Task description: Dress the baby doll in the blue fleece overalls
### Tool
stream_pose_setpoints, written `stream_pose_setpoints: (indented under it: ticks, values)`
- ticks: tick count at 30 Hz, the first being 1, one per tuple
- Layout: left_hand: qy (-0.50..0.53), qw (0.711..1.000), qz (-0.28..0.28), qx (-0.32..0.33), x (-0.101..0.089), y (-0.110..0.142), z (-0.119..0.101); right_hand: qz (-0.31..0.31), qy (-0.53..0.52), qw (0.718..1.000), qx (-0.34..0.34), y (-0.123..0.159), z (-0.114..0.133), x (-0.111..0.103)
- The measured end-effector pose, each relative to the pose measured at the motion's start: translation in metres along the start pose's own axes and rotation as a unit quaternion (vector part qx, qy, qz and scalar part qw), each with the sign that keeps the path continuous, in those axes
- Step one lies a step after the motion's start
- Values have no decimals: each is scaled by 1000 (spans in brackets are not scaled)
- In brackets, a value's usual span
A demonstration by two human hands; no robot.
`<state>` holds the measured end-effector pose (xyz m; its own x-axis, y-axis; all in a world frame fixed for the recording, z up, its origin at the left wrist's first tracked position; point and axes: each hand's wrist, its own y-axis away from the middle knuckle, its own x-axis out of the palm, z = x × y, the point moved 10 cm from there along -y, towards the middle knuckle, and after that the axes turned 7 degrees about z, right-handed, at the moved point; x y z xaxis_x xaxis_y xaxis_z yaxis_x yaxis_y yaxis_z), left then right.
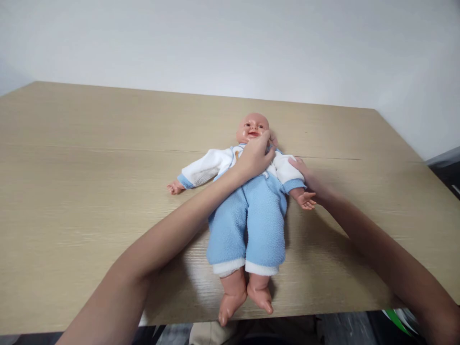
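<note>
A baby doll (pixel 253 125) lies face up on the wooden table, its feet towards me. It wears a white top with blue cuffs and light-blue fleece overalls (pixel 264 225). My left hand (pixel 255 155) reaches across the doll's chest, its fingers curled closed at the collar and shoulder strap just under the chin. What exactly the fingertips grip is hidden. Beside the doll's arm on the right, my right hand (pixel 304 172) is closed around the white sleeve (pixel 287 168), with its fingertips on the cloth and the rest partly behind the arm.
The wooden table (pixel 89 201) has a thin seam running across it. A pale wall (pixel 215 48) stands behind it. Below the front edge, beige cloth (pixel 212 333) and a green and white item (pixel 398 322) show. Something dark (pixel 447 170) stands at the right edge.
</note>
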<state>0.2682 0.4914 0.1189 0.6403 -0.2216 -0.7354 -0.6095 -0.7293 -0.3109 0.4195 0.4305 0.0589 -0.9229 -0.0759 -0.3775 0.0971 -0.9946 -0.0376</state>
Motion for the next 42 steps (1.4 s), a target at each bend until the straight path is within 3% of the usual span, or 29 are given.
stream_pose_setpoints:
  ticks: [1, 3, 5, 9, 12, 16, 18, 22, 26, 29, 32, 34, 42]
  values:
    - [-5, 1000, 5, 7, 2, 0, -2, 17, -21, 999, 25, 14, -2, -3]
    - [-19, 999, 16, 25, 6, 0, -6, 112, -86, 981, 133, 44, -18, 3]
    - [-43, 998, 26, 37, 10, 0, -9, 132, -92, 972, 171, 65, -25, -8]
    - [-89, 995, 41, 27, 15, 1, -8, 3, -38, 993, 108, 66, -36, -66]
    - [-113, 993, 37, 20, 15, 2, -8, -57, 4, 994, 97, 64, -55, -91]
    - [-154, 988, 22, 14, 8, 4, -14, -97, 148, 984, -4, 67, -41, -98]
    - [-176, 984, 6, 19, -1, 8, -18, -107, 233, 964, -63, 71, -29, -95]
    - [-153, 985, -45, 68, -28, 29, -31, -127, 354, 920, -111, 76, -17, -95]
    - [-76, 990, -91, 77, -53, 72, -27, -148, 382, 894, -181, 87, 13, -77]
    - [-38, 993, -107, 10, -62, 109, -3, -95, 275, 930, -224, 92, 34, -39]
    - [30, 991, -119, -57, -66, 140, 28, 11, 87, 980, -177, 80, 28, 5]
    - [70, 988, -106, -90, -64, 152, 44, 54, -7, 991, -120, 68, 16, 25]
    - [30, 991, 1, -129, -58, 158, 62, 92, -116, 989, -30, 36, -4, 31]
